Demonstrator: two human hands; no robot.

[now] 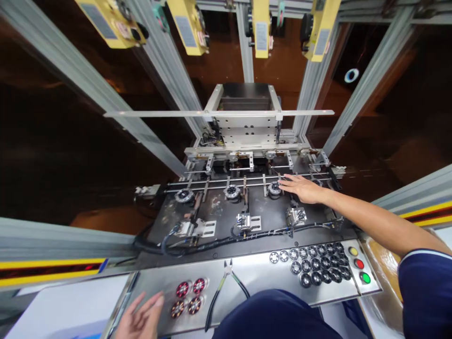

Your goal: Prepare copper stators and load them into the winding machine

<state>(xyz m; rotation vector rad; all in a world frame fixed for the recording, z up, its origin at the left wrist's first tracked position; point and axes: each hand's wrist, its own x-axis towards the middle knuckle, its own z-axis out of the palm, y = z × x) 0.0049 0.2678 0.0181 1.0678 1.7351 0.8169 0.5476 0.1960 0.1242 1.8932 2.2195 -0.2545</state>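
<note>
My right hand (302, 189) is stretched out over the machine bed, fingers extended. Its fingertips are at the third round motor core (275, 188) in its fixture; whether they touch it I cannot tell. Similar cores sit in the first fixture (184, 195) and the second fixture (232, 192). My left hand (139, 318) is at the lower left over the metal ledge (263, 273), fingers apart and nothing seen in them. Just right of it stand several copper-wound motor cores (182, 289). A pair of cutting pliers (228, 269) lies with handles spread on the ledge.
Rows of black unwound cores (316, 264) stand on the ledge's right part. Beside them are yellow, red and green push buttons (359, 263). Yellow units (261, 28) hang overhead between aluminium posts. A metal bar (243, 113) spans the machine. Cables (226, 243) run along the bed's front.
</note>
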